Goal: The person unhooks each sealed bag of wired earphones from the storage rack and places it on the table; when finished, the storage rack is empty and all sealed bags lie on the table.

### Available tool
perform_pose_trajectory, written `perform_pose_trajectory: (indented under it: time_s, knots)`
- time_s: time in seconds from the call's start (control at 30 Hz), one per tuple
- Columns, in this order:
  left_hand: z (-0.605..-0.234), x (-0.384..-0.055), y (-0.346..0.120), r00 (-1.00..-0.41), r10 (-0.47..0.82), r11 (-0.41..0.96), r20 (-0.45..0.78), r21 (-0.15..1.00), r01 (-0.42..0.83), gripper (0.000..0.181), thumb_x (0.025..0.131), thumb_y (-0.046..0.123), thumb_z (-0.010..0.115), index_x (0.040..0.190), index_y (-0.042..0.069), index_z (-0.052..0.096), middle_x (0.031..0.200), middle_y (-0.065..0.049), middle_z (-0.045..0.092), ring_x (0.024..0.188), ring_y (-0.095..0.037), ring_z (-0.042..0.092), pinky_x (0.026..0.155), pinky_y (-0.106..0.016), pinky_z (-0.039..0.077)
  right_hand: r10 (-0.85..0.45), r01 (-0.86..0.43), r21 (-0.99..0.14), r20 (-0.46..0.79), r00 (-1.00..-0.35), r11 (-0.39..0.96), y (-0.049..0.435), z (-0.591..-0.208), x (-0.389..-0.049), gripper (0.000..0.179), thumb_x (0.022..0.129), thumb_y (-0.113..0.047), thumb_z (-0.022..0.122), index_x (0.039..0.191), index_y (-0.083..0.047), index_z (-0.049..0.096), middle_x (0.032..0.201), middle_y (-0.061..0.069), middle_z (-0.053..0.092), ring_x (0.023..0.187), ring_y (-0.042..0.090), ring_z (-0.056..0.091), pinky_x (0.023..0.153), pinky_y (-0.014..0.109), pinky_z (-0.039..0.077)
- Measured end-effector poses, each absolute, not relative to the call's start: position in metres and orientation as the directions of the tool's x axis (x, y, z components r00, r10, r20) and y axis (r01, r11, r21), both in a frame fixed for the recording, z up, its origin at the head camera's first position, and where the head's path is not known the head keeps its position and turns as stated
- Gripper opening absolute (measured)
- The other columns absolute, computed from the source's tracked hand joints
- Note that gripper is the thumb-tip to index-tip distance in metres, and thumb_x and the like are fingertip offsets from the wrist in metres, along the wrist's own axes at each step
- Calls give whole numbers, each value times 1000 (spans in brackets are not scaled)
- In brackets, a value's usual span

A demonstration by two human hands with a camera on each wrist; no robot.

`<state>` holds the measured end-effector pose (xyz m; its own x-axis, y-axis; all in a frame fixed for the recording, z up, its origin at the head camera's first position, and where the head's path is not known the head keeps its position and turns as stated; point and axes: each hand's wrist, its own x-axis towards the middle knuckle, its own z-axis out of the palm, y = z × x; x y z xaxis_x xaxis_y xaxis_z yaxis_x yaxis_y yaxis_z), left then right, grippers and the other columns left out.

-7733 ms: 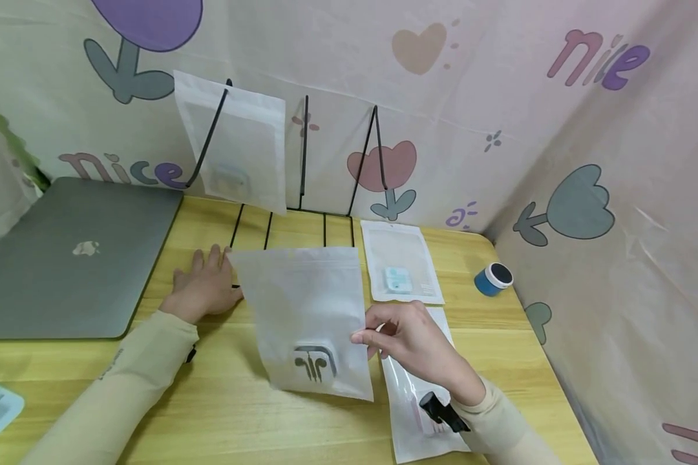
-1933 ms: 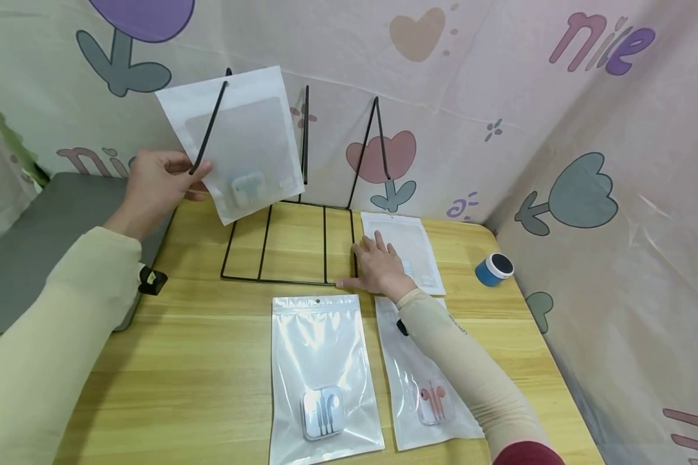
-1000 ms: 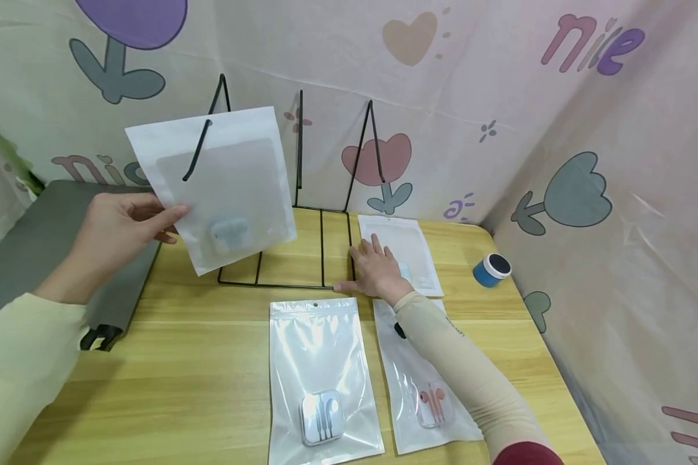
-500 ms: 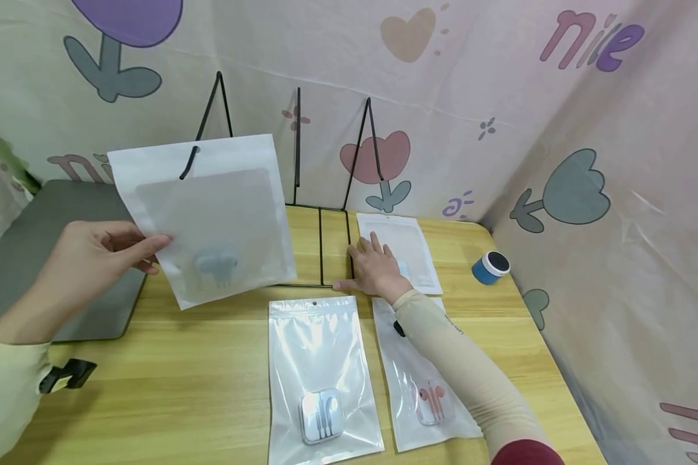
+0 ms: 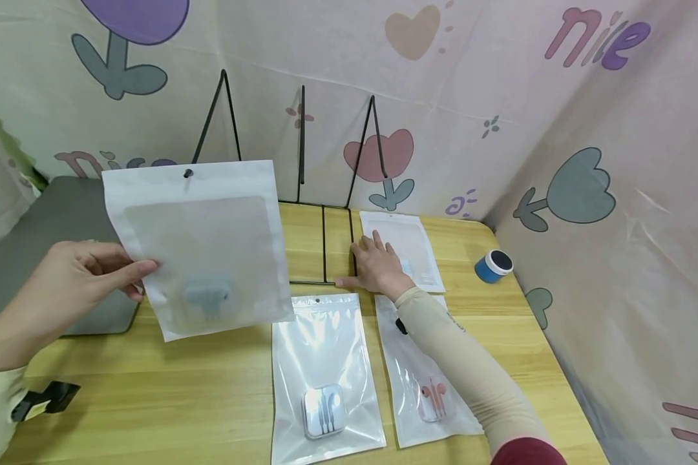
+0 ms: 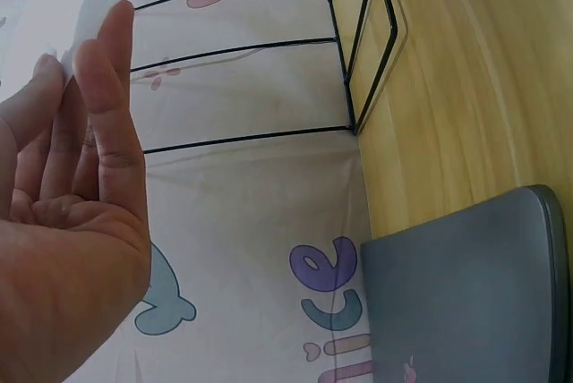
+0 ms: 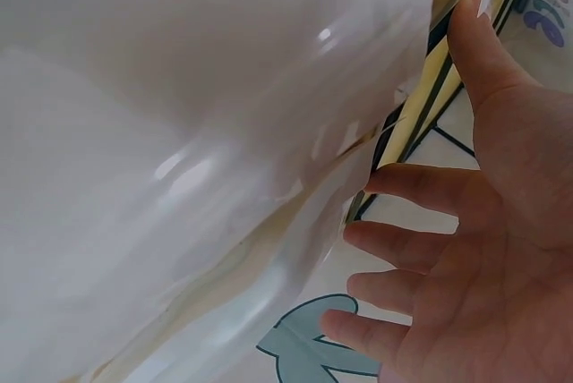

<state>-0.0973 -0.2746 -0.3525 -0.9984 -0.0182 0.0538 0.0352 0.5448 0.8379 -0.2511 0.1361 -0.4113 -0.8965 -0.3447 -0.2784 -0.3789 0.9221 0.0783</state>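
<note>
A white zip bag [image 5: 203, 242] hangs by its top hole at the front tip of the left hook on a black wire rack [image 5: 324, 245]. Something pale blue shows faintly through its lower half. My left hand [image 5: 87, 278] pinches the bag's left edge between thumb and fingers. In the left wrist view, the left hand [image 6: 81, 213] has the bag [image 6: 49, 16] at its fingertips. My right hand [image 5: 378, 265] rests with spread fingers on the rack's base, beside a flat white bag [image 5: 419, 248]. The right wrist view shows the same hand [image 7: 466, 249], fingers extended.
A bag of white earphones [image 5: 320, 342] lies in front of the rack. To its right lies a bag of pink earphones [image 5: 410, 368], partly under my right forearm. A grey laptop [image 5: 75, 213] is at left, a blue jar [image 5: 490, 268] at far right. A printed cloth hangs behind.
Pinching its edge, my left hand has drawn the hanging bag forward and down along the left hook to its tip. The right hand stays on the rack's base.
</note>
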Motion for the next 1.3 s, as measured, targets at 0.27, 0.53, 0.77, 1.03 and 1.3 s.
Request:
perform_pose_trajectory:
  time_s: [0.27,0.53,0.77,1.03,1.3]
  knots:
    - [-353,-90,-277,-997,-10,515,76,855,60,19,92,20,73,101,4,77,78,-12,68,68,-20,64,65,-17,43,-347,-378,75,-267,-899,923,136,-412,-252,99,80,-76,59,154,-14,37,161,14,22,149,35,4,116,53,15]
    - [-361,-75,-287,-999,15,484,36,874,39,13,94,11,70,100,2,77,72,-12,68,64,-21,61,60,-23,49,-357,-385,57,-269,-895,921,135,-413,-252,99,80,-76,59,154,-13,37,161,14,22,149,35,4,116,54,14]
    - [-381,-60,-291,-982,179,448,53,884,130,15,94,-3,64,96,4,78,72,-6,67,58,-19,61,56,-24,51,-367,-391,48,-256,-894,919,135,-414,-251,98,80,-75,61,153,-13,39,160,14,24,148,36,5,115,55,16]
    - [-404,-46,-293,-958,274,488,-81,870,66,16,99,9,61,90,9,73,64,-5,64,58,-20,60,60,-25,47,-357,-385,62,-261,-897,921,135,-414,-251,99,80,-76,59,153,-14,38,161,13,23,149,35,4,116,55,15]
    - [-420,-33,-297,-936,287,519,-204,854,-27,33,102,20,58,73,6,49,60,-5,59,57,-23,60,56,-29,48,-355,-386,72,-267,-896,920,137,-412,-252,99,80,-77,58,153,-13,38,161,13,22,148,36,4,116,55,15]
